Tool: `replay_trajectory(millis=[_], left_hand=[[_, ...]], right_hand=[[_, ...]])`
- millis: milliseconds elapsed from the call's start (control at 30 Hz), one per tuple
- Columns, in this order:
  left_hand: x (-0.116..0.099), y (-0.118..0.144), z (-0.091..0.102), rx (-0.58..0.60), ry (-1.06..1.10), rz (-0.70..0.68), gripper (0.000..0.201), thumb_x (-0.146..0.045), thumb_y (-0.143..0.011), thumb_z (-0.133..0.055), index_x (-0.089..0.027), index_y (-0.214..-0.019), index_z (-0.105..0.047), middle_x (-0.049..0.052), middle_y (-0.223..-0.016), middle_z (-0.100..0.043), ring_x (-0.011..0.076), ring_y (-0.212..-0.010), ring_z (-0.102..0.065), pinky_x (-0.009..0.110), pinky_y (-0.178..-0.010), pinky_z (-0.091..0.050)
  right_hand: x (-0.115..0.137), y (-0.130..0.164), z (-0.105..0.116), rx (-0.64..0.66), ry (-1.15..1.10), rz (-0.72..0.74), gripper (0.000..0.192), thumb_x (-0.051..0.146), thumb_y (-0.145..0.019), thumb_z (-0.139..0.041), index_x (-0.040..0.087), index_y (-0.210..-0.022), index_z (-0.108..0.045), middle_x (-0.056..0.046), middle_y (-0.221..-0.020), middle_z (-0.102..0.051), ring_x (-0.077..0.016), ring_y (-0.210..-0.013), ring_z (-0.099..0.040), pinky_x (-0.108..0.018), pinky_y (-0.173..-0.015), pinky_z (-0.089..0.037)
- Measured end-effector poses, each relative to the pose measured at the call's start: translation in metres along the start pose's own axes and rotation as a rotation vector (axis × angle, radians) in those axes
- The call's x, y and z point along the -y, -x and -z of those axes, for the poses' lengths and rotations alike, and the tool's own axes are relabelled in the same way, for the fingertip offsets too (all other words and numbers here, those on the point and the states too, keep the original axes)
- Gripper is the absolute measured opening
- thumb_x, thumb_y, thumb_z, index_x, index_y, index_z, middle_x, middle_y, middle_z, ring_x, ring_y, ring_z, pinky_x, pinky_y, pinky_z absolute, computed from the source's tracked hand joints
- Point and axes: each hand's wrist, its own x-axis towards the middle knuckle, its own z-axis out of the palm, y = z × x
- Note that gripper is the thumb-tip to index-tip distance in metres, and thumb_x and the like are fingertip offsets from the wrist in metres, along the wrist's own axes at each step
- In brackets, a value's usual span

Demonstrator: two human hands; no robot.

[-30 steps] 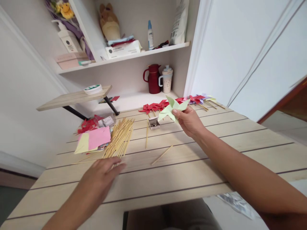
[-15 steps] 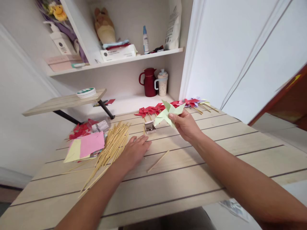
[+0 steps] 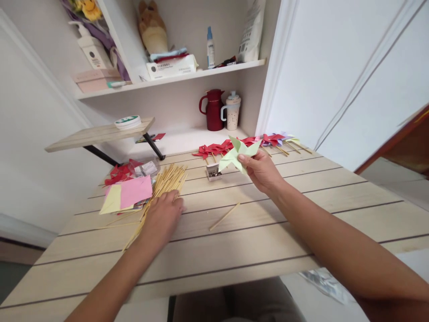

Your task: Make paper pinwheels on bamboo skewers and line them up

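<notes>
Between the thumb and fingers of my right hand [image 3: 263, 169], a pale green paper pinwheel [image 3: 238, 154] is held above the table. My left hand [image 3: 163, 214], a little blurred, is over the right side of a heap of thin wooden sticks [image 3: 169, 179]. Its fingers are loosely bent and apart, with their tips partly hidden, and no stick shows lifted in it. One short stick [image 3: 224, 217] lies alone on the table between my hands. Just left of the pinwheel stands a small open box of metal pins [image 3: 213, 172].
Red pinwheels on sticks [image 3: 214, 150] line the table's back edge, with purple and yellow ones farther right. Pink paper [image 3: 136, 192] and yellow sheets lie left of the sticks. A small raised wooden shelf [image 3: 100, 134] stands behind. A dark red jug [image 3: 213, 109] and a cup [image 3: 232, 112] sit at the back.
My left hand has moved left from the bare tabletop onto the stick heap. My right hand still holds the green pinwheel in about the same place. The view has shifted slightly.
</notes>
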Motion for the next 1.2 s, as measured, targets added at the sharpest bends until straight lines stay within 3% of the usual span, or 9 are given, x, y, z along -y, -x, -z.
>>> replay_trajectory(millis=[133,267,467,567,700,967,1067,1200], left_hand=[[-0.031,0.008,0.001,-0.053,0.257,-0.044,0.025,-0.036,-0.093,-0.061,-0.021,-0.112,-0.067,0.009,-0.113,-0.063,0.0269,-0.105,-0.059,0.042,-0.092,-0.048],[-0.062,0.006,-0.007,0.088,0.462,-0.082,0.038,-0.048,-0.084,-0.072,-0.017,-0.106,-0.064,0.009,-0.111,-0.061,0.0261,-0.106,-0.058,0.039,-0.092,-0.047],[-0.086,-0.002,-0.01,0.144,0.417,-0.018,0.011,-0.027,-0.086,-0.069,-0.018,-0.082,-0.064,0.006,-0.097,-0.065,0.0239,-0.097,-0.06,0.037,-0.087,-0.045],[-0.088,-0.004,-0.009,0.155,0.387,0.008,0.012,-0.025,-0.088,-0.066,-0.018,-0.079,-0.066,0.006,-0.093,-0.067,0.0227,-0.092,-0.061,0.036,-0.082,-0.043],[-0.074,-0.005,-0.008,0.144,0.35,0.104,0.015,-0.026,-0.088,-0.065,-0.019,-0.075,-0.069,0.004,-0.088,-0.069,0.0209,-0.086,-0.063,0.034,-0.078,-0.041],[-0.003,-0.016,0.005,0.015,0.208,0.412,0.023,-0.033,-0.09,-0.057,-0.021,-0.077,-0.071,0.005,-0.095,-0.072,0.0211,-0.085,-0.066,0.031,-0.07,-0.041],[0.014,-0.017,0.008,-0.002,0.102,0.474,0.026,-0.038,-0.093,-0.052,-0.021,-0.095,-0.071,0.009,-0.107,-0.07,0.0254,-0.09,-0.067,0.033,-0.073,-0.043],[0.026,-0.007,0.012,-0.044,0.039,0.494,0.04,-0.038,-0.094,-0.047,-0.019,-0.126,-0.06,0.014,-0.116,-0.067,0.0294,-0.092,-0.067,0.036,-0.072,-0.044]], right_hand=[[0.002,0.001,-0.002,-0.012,0.031,-0.005,0.036,0.035,-0.058,-0.093,0.022,-0.084,-0.072,-0.001,-0.088,-0.076,-0.0182,-0.083,-0.066,-0.033,-0.076,-0.052],[0.004,0.001,-0.001,-0.002,0.017,0.015,0.034,0.034,-0.06,-0.092,0.023,-0.085,-0.073,0.0,-0.089,-0.076,-0.0171,-0.083,-0.066,-0.032,-0.077,-0.052],[0.008,0.0,0.0,-0.007,0.035,0.021,0.033,0.036,-0.06,-0.091,0.022,-0.083,-0.072,0.0,-0.084,-0.076,-0.018,-0.08,-0.066,-0.032,-0.074,-0.052],[0.008,0.001,-0.001,-0.005,0.035,0.009,0.033,0.036,-0.06,-0.091,0.023,-0.084,-0.073,0.0,-0.085,-0.076,-0.0181,-0.079,-0.066,-0.032,-0.072,-0.052],[0.007,0.002,-0.001,0.0,0.013,0.016,0.031,0.033,-0.062,-0.091,0.024,-0.085,-0.074,0.001,-0.086,-0.076,-0.0173,-0.08,-0.067,-0.031,-0.074,-0.052],[0.003,0.001,0.001,-0.003,0.036,0.009,0.03,0.033,-0.062,-0.091,0.024,-0.085,-0.074,0.002,-0.086,-0.076,-0.0157,-0.077,-0.066,-0.029,-0.07,-0.052],[0.003,0.001,0.001,-0.011,0.034,-0.002,0.03,0.033,-0.062,-0.092,0.025,-0.084,-0.073,0.002,-0.084,-0.075,-0.0156,-0.076,-0.065,-0.03,-0.07,-0.053],[0.003,0.002,0.001,-0.023,0.044,-0.015,0.031,0.034,-0.061,-0.092,0.025,-0.084,-0.073,0.002,-0.083,-0.075,-0.0176,-0.077,-0.066,-0.033,-0.071,-0.054]])
